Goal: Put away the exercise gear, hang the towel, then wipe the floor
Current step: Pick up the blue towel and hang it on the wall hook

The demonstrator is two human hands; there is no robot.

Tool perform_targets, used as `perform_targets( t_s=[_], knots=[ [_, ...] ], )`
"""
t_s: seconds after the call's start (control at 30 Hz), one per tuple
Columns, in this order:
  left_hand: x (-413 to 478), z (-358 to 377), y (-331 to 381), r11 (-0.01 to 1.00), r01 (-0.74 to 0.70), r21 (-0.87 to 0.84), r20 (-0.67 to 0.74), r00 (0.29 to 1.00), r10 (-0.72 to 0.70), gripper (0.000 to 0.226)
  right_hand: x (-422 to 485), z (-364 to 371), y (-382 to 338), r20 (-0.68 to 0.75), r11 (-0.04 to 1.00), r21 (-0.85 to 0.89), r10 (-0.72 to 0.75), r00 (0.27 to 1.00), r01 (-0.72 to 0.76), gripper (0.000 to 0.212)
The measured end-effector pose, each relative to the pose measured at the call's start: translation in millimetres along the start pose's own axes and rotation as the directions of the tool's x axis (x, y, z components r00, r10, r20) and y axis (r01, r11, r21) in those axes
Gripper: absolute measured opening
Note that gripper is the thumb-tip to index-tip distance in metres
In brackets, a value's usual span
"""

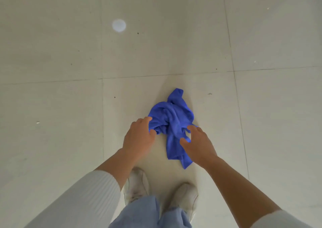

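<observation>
- The blue cloth (171,116) lies crumpled in a heap on the pale tiled floor (69,53), just in front of the person's feet, with one tail trailing back toward them.
- The left hand (138,138) is at the heap's left edge. Its forefinger and thumb are curved and touch the fabric, with a fold between them; whether they have actually closed on it cannot be told.
- The right hand (200,145) is over the cloth's right side and trailing tail. Its thumb and forefinger are spread apart in a loose curve, gripping nothing.
- Both forearms are bare, with white ribbed sleeves (83,198) pushed up toward the elbows.
- Below the hands stand two off-white shoes (137,186) side by side, their heels covered by light blue trouser legs (139,212).
- Thin grout lines cross the floor, one running left to right beyond the cloth.
- Small dark specks dot the tiles, and a round bright spot of light (119,25) shows well beyond the cloth, to the left.
</observation>
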State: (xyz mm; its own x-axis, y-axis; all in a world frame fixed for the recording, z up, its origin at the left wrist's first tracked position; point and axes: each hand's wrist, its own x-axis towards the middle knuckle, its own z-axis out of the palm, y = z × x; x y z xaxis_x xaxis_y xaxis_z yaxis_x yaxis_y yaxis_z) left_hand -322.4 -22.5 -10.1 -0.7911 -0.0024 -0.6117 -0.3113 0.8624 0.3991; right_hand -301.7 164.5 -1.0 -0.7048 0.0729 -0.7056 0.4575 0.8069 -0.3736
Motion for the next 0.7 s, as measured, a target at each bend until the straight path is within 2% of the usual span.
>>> perform_targets(
  t_s=[0.07,0.13,0.2,0.23,0.3,0.33,0.43,0.6,0.7],
  knots=[
    [32,20,-12,0.999,-0.031,0.010,-0.040,0.999,0.032,0.058,35,21,11,-0.003,1.000,0.006,-0.021,1.000,0.021,0.033],
    [62,36,-23,0.996,-0.085,0.008,-0.062,0.994,0.086,0.074,63,38,15,-0.027,0.997,0.016,-0.071,0.997,0.071,0.045],
    [85,47,-31,0.992,-0.118,-0.048,0.014,0.993,0.118,0.087,85,51,15,-0.069,0.996,0.004,-0.094,0.993,0.094,0.053],
    [94,51,-33,0.988,-0.098,-0.124,0.074,0.991,0.107,0.084,93,56,14,-0.080,0.995,-0.014,-0.098,0.992,0.097,0.047],
    [103,54,-33,0.969,-0.045,-0.244,0.159,0.984,0.086,0.057,104,58,16,-0.109,0.993,-0.039,-0.116,0.987,0.112,0.017],
    [102,53,-32,0.970,-0.053,-0.239,0.153,0.984,0.091,0.042,105,53,17,-0.119,0.993,-0.025,-0.115,0.986,0.113,0.007],
    [78,33,-19,0.972,-0.100,-0.213,0.116,0.985,0.127,0.021,85,22,17,-0.138,0.989,0.048,-0.129,0.982,0.137,0.008],
    [-9,-44,37,0.963,-0.157,-0.219,0.104,0.977,0.184,0.018,-17,-52,-7,-0.168,0.978,0.118,-0.152,0.974,0.173,0.021],
    [-75,-107,79,0.960,-0.177,-0.217,0.107,0.973,0.204,0.019,-91,-107,-32,-0.208,0.976,0.134,-0.143,0.968,0.173,0.017]
  ],
)
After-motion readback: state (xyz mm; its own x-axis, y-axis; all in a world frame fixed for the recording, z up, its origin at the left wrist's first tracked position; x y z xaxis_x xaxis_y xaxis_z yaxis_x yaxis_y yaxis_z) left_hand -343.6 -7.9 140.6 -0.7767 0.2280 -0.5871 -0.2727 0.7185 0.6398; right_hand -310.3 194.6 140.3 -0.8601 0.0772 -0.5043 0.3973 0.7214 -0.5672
